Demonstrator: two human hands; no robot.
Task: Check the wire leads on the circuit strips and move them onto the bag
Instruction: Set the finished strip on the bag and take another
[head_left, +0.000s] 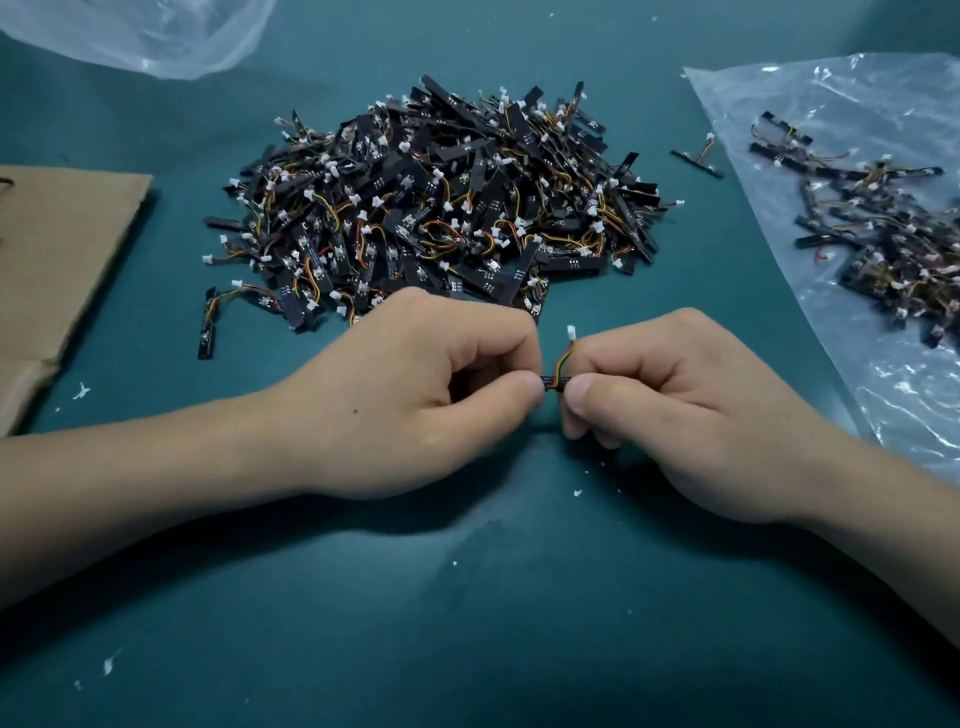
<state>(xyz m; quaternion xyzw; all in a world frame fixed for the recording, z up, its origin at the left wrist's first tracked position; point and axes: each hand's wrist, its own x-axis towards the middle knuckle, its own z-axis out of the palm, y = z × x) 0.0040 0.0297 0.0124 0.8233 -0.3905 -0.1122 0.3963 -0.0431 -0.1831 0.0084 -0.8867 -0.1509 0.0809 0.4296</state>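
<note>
1. We hold one circuit strip (556, 383) between both hands, over the middle of the green table (467, 623).
2. Our left hand (415, 395) pinches one end of it with curled fingers and thumb. Our right hand (675, 410) pinches the other end the same way. The hands almost touch, so only a tiny black bit of the strip shows.
3. The wire leads (563, 358) curl up from the strip. Their little white plug (571, 332) sticks up just above our right fingers.
4. The big pile of strips (431, 208) lies just behind our hands, toward the far edge. We think those are not checked yet.
5. The bag (831, 130) lies along the right edge, with a small heap of strips (883, 234) on it. One lone strip (696, 163) lies on the table between the pile and the bag.
6. Here is what could go wrong:
   - If we tug or bend too hard, the thin wires could snap off the strip.
   - Our fingers cover most of the strip, so we could miss a bad wire.
   - The pile is right by our left knuckles. A bump could knock strips around, or our strip could drop in and get mixed up.
   - The bag looks smooth and crinkly. A strip tossed onto it could slide off onto the table.
</note>
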